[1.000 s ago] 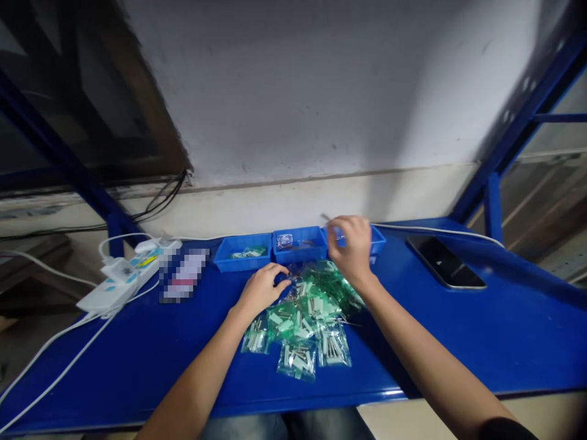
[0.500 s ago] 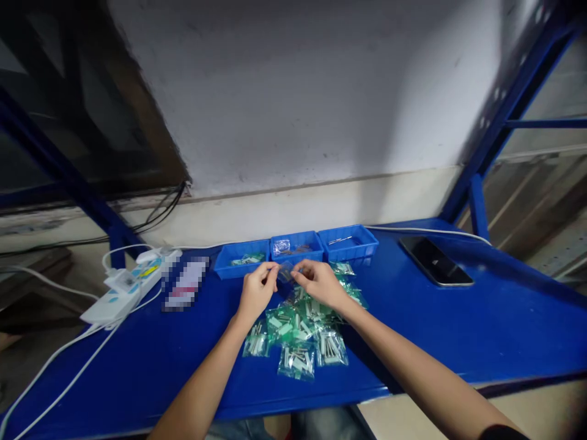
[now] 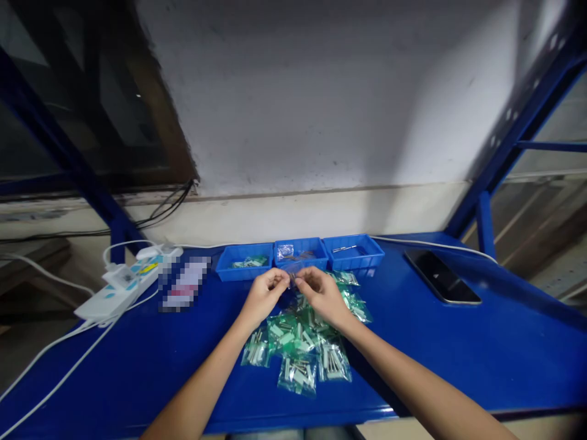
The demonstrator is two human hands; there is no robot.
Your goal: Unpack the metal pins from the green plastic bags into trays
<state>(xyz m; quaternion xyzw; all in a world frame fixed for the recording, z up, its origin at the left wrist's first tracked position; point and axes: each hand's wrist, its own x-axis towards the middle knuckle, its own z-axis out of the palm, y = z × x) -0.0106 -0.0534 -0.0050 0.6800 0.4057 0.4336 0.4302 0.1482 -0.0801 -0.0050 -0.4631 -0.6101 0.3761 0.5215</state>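
Note:
My left hand [image 3: 267, 292] and my right hand [image 3: 321, 294] meet in front of the middle blue bin [image 3: 312, 261]. Both pinch a small clear plastic bag [image 3: 293, 269] between their fingertips; what it contains is too blurred to tell. Below and beside the hands lies a pile of small clear and green bags [image 3: 287, 333] holding white plugs and metal screws. The left bin [image 3: 243, 274] contains white and green pieces, the middle one a clear packet and brownish metal parts. In the right bin [image 3: 358, 261] lie a few thin metal pieces.
A black phone [image 3: 443, 278] lies on the blue table [image 3: 440, 354] at the right. To the left are a white power strip [image 3: 123, 287] with cables and a blurred-out flat item [image 3: 186, 284]. Blue frame posts [image 3: 486, 223] and the wall [image 3: 321, 211] bound the back.
My right hand came from the right bin to the middle, meeting my left hand at the clear bag. Over the last half second, both hands have drawn closer together.

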